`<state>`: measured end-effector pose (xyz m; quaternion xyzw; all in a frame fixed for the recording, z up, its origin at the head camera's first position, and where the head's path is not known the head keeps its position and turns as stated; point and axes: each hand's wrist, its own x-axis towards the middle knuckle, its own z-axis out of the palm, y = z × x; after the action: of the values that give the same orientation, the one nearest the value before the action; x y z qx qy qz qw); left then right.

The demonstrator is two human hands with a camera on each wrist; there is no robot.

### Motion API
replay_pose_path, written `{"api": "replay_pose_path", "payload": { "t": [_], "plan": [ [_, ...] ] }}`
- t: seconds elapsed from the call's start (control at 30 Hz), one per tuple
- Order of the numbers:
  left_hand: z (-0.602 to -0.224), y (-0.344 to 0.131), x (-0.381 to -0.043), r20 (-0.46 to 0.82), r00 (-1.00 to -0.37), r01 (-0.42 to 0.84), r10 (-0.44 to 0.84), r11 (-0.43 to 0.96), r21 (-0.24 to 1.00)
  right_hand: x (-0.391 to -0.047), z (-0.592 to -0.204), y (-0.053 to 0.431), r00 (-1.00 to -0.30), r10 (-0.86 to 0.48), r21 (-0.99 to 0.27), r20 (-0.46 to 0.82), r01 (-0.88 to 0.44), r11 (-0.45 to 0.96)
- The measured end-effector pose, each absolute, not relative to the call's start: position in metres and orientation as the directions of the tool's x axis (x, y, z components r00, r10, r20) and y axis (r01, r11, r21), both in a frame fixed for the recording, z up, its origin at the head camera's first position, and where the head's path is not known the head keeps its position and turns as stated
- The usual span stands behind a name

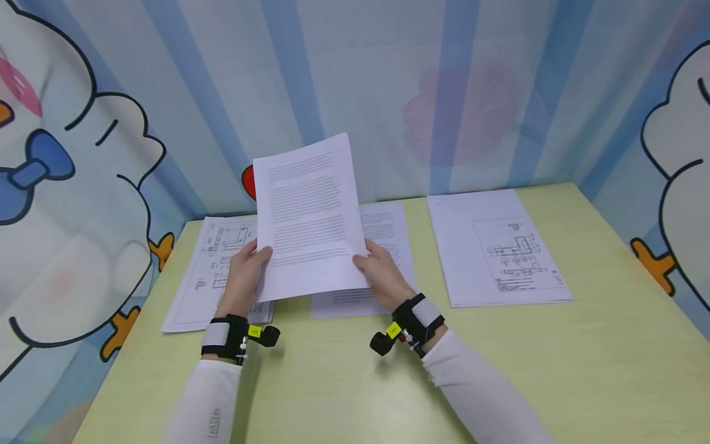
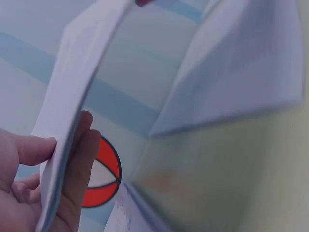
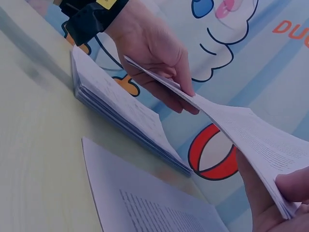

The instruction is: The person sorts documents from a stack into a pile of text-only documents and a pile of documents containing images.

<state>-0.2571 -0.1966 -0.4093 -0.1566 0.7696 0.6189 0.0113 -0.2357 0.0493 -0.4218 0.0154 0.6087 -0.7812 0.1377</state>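
Both hands hold up a thin stack of printed paper (image 1: 307, 222), raised above the table and tilted so its text faces the head camera. My left hand (image 1: 244, 277) grips the lower left edge, thumb on the front and fingers behind, as the left wrist view also shows. At the lower right edge, my right hand (image 1: 384, 274) pinches the sheets the same way. Seen from the right wrist, the stack (image 3: 260, 135) bends slightly between the hands. Underneath lies another text-printed pile (image 1: 391, 231), partly covered by the raised sheets.
On the left of the yellowish table (image 1: 333, 382) is a thick pile of technical drawings (image 1: 191, 296), partly behind my left hand. Another drawing pile (image 1: 499, 253) lies to the right. A striped cartoon curtain (image 1: 383, 92) stands right behind the table's back edge.
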Motion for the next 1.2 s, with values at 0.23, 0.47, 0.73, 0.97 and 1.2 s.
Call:
{"api": "replay_pose_path", "payload": {
  "t": [0.23, 0.47, 0.73, 0.97, 1.2],
  "plan": [
    [-0.413, -0.169, -0.254, -0.168, -0.971, -0.183, -0.168, 0.081, 0.98, -0.23, -0.424, 0.084, -0.971, -0.14, -0.972, -0.195, 0.21, -0.108],
    [-0.42, -0.149, -0.25, -0.128, -0.99, -0.134, -0.063, 0.115, 0.984, -0.229, -0.421, 0.115, -0.977, -0.063, -0.975, -0.206, 0.199, 0.104],
    [-0.438, -0.127, -0.256, -0.136, -0.99, -0.142, -0.041, 0.308, 0.941, -0.23, -0.423, 0.145, -0.976, -0.053, -0.94, -0.209, 0.186, 0.286],
    [-0.451, -0.123, -0.258, -0.166, -0.985, -0.173, -0.054, 0.437, 0.883, -0.232, -0.432, 0.152, -0.971, -0.095, -0.891, -0.22, 0.16, 0.426],
    [-0.454, -0.121, -0.256, -0.129, -0.989, -0.146, -0.069, 0.524, 0.839, -0.234, -0.444, 0.151, -0.964, -0.126, -0.877, -0.234, 0.154, 0.455]
  ]
}}
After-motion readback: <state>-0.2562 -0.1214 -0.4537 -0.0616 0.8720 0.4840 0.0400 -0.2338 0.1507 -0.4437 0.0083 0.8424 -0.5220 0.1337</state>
